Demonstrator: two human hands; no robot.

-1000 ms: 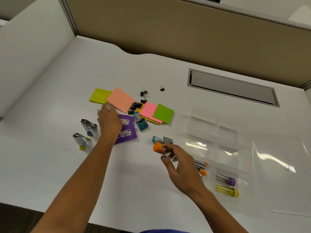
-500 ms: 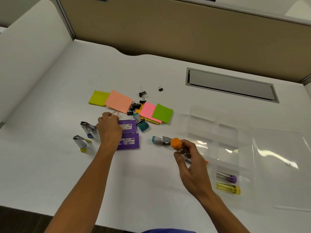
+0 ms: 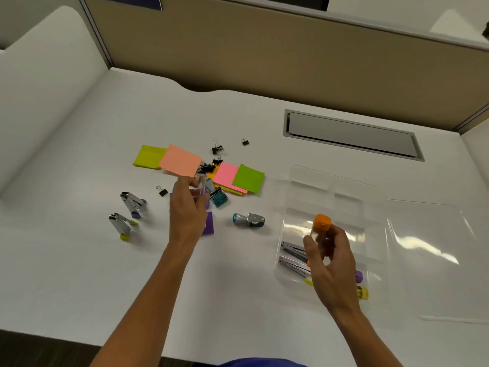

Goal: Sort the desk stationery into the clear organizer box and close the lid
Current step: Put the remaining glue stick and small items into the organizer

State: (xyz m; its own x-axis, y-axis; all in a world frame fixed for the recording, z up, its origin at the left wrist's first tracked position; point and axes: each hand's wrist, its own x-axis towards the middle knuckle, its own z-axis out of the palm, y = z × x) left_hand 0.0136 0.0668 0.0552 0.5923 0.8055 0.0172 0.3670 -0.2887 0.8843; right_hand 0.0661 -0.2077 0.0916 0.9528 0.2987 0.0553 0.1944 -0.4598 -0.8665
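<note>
The clear organizer box (image 3: 341, 186) lies open on the desk's right side, its lid (image 3: 439, 258) flat beside it. My right hand (image 3: 328, 263) holds an orange-capped clear tube (image 3: 320, 224) over the box's near compartments. Two staple removers (image 3: 292, 254) and purple- and yellow-capped tubes (image 3: 362, 284) lie inside. My left hand (image 3: 188, 210) grips a small clear tube (image 3: 200, 185), raised above the purple staple boxes (image 3: 209, 226). Sticky note pads (image 3: 180, 160), black binder clips (image 3: 217, 149), teal stamps (image 3: 248, 220) and two staple removers (image 3: 132, 201) lie loose on the desk.
A grey cable tray cover (image 3: 352, 133) is set into the desk behind the box. Beige partition walls stand at the back and a white panel on the left. The desk's front edge runs just below my forearms.
My right hand has carried the orange-capped tube rightward from beside the teal stamp to above the box. My left hand has lifted a clear tube off the desk near the purple boxes.
</note>
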